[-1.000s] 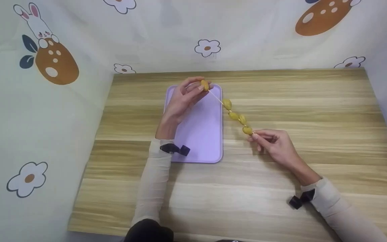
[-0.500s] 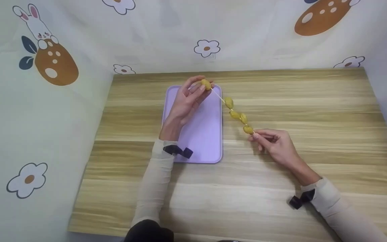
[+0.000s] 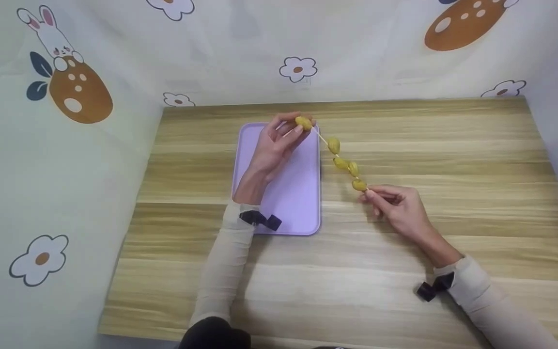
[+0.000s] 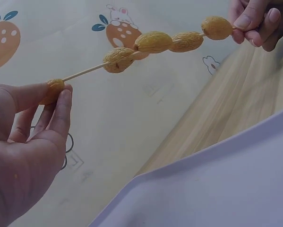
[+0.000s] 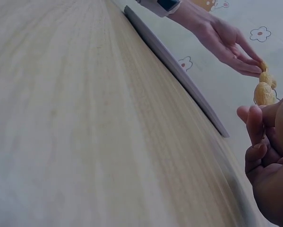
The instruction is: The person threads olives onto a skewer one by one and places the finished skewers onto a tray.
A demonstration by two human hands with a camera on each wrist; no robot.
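A thin wooden skewer (image 4: pixel 84 72) slants between the two hands above the table, with several wrinkled yellow dried dates threaded along it. At its upper left end, my left hand (image 3: pixel 271 152) pinches one date (image 4: pixel 54 91) between thumb and fingers, over the far part of the tray. A bare length of stick separates that date from the nearest threaded date (image 3: pixel 333 145). My right hand (image 3: pixel 400 208) pinches the skewer's lower end, just below the last date (image 3: pixel 359 185), its other fingers curled. In the right wrist view, the dates (image 5: pixel 264 93) line up behind the right fingertips.
A lilac rectangular tray (image 3: pixel 298 208) lies under the left hand and forearm on the wood-grain table (image 3: pixel 337 281). A patterned cloth wall (image 3: pixel 240 63) stands close behind the table and along its left side.
My left hand has moved a little to the right with its date, which sits closer to the other dates. The skewer has shifted slightly up and right; the right hand has barely moved.
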